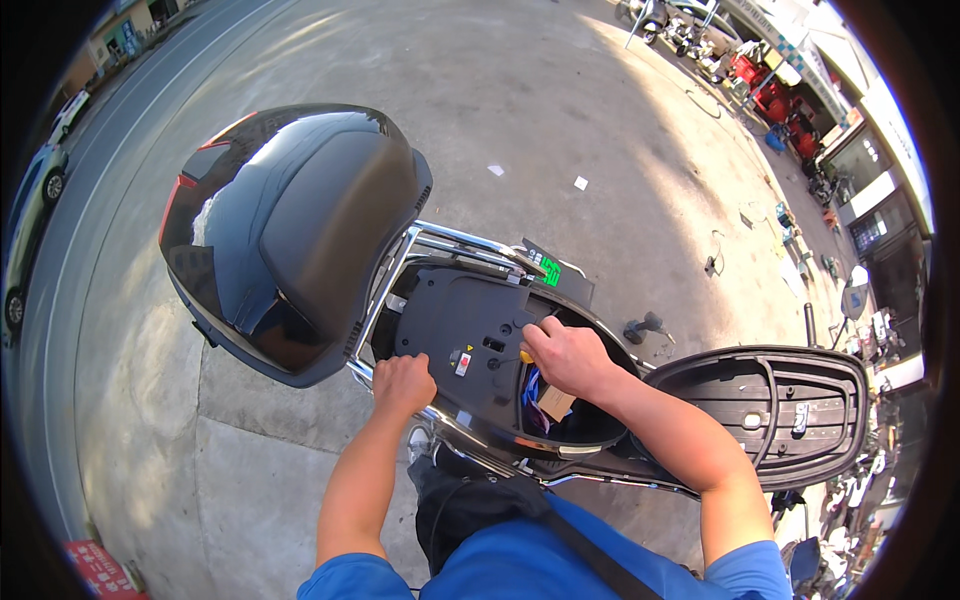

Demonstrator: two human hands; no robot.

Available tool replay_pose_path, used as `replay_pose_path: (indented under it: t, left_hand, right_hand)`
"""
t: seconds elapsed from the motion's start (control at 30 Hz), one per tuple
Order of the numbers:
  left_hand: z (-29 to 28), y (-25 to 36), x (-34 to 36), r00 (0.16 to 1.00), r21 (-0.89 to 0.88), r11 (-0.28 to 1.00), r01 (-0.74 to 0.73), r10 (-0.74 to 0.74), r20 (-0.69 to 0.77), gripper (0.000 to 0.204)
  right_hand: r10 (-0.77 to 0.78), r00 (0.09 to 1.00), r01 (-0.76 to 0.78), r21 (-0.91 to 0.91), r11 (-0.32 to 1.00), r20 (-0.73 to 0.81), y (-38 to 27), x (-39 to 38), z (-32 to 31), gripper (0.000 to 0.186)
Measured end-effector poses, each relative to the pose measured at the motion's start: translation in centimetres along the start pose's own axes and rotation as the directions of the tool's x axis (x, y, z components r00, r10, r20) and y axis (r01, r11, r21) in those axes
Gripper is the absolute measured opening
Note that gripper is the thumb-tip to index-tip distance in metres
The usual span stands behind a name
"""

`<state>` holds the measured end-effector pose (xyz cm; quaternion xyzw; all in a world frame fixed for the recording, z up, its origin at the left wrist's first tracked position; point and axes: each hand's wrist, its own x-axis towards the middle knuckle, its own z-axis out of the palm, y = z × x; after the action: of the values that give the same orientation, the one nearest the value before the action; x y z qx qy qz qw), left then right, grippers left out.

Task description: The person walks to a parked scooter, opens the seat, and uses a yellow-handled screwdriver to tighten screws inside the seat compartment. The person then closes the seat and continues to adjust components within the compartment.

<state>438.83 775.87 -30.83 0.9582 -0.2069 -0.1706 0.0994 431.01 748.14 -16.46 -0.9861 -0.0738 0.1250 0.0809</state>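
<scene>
Below me is a scooter with its under-seat compartment [600, 425] exposed. A black plastic cover [432, 325] with small openings and a white-and-red label fills its left part. My right hand [568, 355] is closed over the cover's right end, fingers pinched by a small yellow piece [526, 357]; what it belongs to is hidden. Under that hand lie blue and purple items [531, 388] and a piece of brown cardboard [556, 403]. My left hand [402, 384] is curled into a fist at the cover's near-left edge; whatever its fingers may hold is hidden.
A glossy black top case [340, 215] stands left on a chrome rack [455, 240]. The seat [790, 410] is flipped open to the right, underside up. Beyond it are parked scooters [690, 30] and a shopfront. A road [120, 130] with cars runs along the left.
</scene>
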Motion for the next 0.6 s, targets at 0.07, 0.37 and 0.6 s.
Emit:
replay_pose_path:
  t: [0.07, 0.37, 0.6]
  left_hand:
    - [0.0, -0.1, 0.0, 1.000, 0.001, 1.000, -0.014, 0.014, 0.012, 0.021]
    - [0.3, -0.2, 0.2, 0.999, 0.032, 0.999, 0.016, -0.017, 0.037, 0.023]
    - [0.2, -0.1, 0.2, 0.999, 0.034, 0.999, 0.028, -0.029, 0.037, 0.022]
  right_hand:
    - [0.017, 1.000, -0.018, 0.040, 0.999, 0.002, -0.5, 0.2, -0.3, 0.028]
    - [-0.204, 0.937, 0.189, -0.080, 0.979, -0.285, -0.1, 1.0, 0.1, 0.019]
    - [-0.012, 0.997, 0.012, 0.002, 1.000, -0.079, -0.1, 0.8, 0.4, 0.036]
